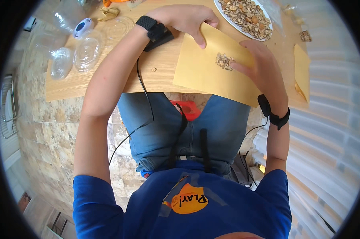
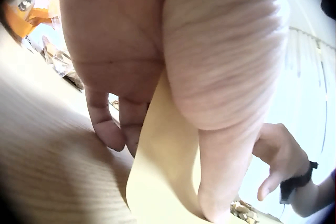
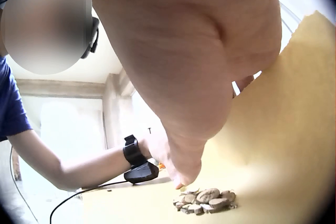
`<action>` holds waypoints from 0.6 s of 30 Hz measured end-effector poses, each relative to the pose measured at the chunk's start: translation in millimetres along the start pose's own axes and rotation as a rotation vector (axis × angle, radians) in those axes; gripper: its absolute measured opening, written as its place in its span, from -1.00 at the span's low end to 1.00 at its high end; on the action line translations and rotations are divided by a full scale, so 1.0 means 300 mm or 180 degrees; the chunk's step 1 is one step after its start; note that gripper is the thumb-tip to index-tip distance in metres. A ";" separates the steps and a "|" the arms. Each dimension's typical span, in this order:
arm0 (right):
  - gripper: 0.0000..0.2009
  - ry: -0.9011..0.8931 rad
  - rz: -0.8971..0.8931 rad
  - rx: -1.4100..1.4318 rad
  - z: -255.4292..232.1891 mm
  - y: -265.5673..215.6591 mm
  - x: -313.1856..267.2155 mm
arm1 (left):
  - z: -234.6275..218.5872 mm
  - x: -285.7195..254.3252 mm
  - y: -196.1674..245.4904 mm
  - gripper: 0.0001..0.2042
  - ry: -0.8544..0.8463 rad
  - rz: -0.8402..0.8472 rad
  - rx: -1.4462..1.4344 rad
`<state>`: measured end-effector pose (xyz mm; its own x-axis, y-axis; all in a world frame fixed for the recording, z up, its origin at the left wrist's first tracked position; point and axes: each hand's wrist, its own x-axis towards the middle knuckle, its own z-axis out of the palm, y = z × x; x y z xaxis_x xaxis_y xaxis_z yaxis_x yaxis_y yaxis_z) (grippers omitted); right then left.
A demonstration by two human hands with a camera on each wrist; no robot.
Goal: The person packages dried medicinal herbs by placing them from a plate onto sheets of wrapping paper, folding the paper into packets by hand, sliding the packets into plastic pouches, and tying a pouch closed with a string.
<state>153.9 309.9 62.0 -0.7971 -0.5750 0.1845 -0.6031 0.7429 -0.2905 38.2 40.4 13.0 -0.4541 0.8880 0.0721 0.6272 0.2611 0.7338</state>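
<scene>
A sheet of yellow paper (image 1: 200,75) is held up at a tilt over the table's front edge. My left hand (image 1: 184,19) grips its upper left edge, thumb on the front face and fingers behind, as the left wrist view shows. At the right edge my right hand (image 1: 264,65) holds the sheet, with the fingers behind it and the thumb reaching over the front. A cluster of small wood slices (image 3: 205,201) sits on the paper, right by the right thumb's tip. Beyond the sheet stands a white plate (image 1: 219,8) heaped with wood slices (image 1: 245,18).
Clear plastic containers (image 1: 86,51) and a tape roll (image 1: 83,28) lie at the table's left. One loose wood slice (image 1: 153,69) is on the wooden table (image 1: 148,81). Another piece of yellow paper (image 1: 301,71) lies at the right edge. Cables (image 1: 142,85) hang from both wrist cameras.
</scene>
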 end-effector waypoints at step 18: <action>-0.58 0.0300 -0.0151 -0.0809 0.058 -0.038 -0.088 | 0.007 0.004 0.087 -0.64 0.0361 0.0104 0.0567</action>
<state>182.2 310.6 44.2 -0.7599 -0.5856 0.2824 -0.6185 0.7849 -0.0366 55.3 48.9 30.9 -0.4938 0.8514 0.1769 0.7400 0.3047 0.5996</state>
